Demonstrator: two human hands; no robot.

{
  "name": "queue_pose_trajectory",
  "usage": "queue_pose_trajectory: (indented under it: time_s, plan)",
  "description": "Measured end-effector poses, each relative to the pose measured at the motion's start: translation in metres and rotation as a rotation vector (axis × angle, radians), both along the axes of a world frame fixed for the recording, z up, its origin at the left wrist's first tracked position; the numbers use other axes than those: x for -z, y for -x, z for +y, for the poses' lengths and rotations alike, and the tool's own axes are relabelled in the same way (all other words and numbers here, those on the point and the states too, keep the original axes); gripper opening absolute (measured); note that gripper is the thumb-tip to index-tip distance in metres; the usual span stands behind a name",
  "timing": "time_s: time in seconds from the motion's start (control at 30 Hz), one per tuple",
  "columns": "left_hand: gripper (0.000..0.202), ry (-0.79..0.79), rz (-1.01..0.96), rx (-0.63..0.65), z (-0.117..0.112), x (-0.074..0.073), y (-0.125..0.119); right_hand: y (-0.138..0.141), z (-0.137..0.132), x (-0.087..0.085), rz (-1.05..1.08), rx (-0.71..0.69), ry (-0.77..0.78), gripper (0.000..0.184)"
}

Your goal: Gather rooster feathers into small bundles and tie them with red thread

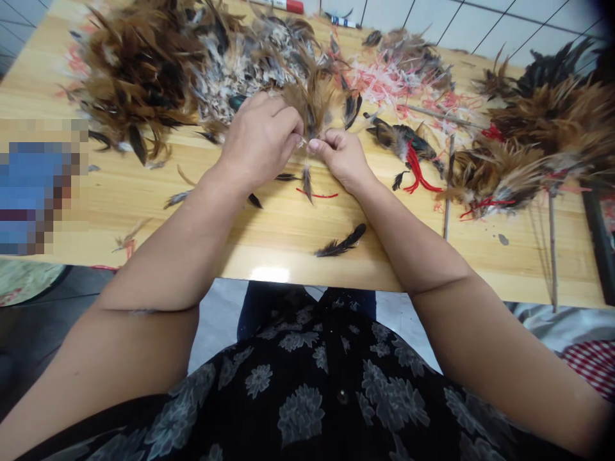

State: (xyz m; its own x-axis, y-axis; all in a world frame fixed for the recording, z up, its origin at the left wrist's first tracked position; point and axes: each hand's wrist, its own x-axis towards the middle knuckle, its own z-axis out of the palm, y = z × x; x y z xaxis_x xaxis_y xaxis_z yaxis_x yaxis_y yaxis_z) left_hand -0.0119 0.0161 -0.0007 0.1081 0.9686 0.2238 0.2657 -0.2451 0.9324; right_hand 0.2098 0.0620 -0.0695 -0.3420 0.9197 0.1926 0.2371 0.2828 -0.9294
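My left hand (264, 137) is closed in a pinch near the middle of the wooden table (269, 237). Facing it, my right hand (344, 157) pinches thumb against finger, the two sets of fingertips almost meeting. Between them a small bunch of brown feathers (314, 99) fans away from me, its quill ends at my fingertips. A small grey feather (306, 182) points toward me just below. Close by lies a short red string (323, 194), and nearer the table edge a loose black feather (342, 242). My fingers hide where the quills are gripped.
Brown feathers (139, 77) heap at the left, beside pale-based feathers (250, 64). Pink and white strands (379, 80) lie behind my right hand. Feather bundles with red ties (504, 160) and thin sticks (552, 250) are at the right. A red-capped marker (288, 6) rests at the back.
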Motion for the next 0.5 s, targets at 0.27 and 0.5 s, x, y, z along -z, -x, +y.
queue_pose_trajectory:
  time_s: [0.27,0.5]
  plan:
    - [0.021,-0.203,0.136,-0.051,-0.010,-0.013,0.005,0.001,0.003,0.003,0.087,0.031,0.072,0.062]
    - [0.032,-0.110,0.204,-0.134,-0.011,-0.016,0.012,-0.004,0.002,-0.012,0.239,0.112,0.235,0.066]
